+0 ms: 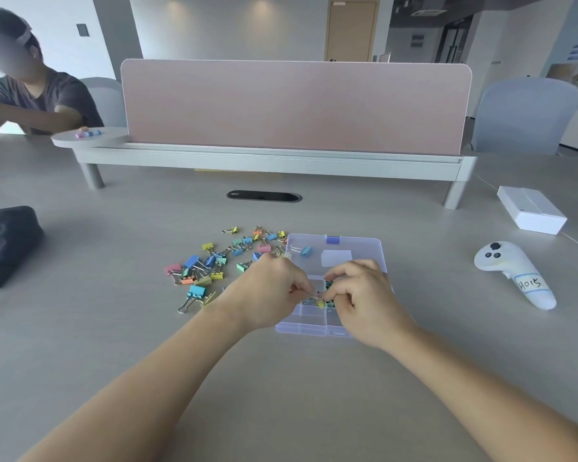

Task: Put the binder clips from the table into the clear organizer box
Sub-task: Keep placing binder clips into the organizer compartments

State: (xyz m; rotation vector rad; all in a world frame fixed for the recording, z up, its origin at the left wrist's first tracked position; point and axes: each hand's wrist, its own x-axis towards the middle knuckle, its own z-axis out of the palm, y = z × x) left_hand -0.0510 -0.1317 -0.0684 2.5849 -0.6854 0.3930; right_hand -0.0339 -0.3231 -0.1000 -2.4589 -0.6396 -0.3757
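The left hand point(267, 291) and right hand point(361, 295) pinch a yellow binder clip point(319, 303) over the clear organizer box point(364, 248); lower it, then release.

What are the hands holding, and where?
Both pinch one yellow binder clip over the clear organizer box. The left hand holds its wire handles. The right hand seems to hold its yellow body.

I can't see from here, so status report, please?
Left hand and right hand pinch yellow clip over box. Clip pile beside it. Nothing blocking.
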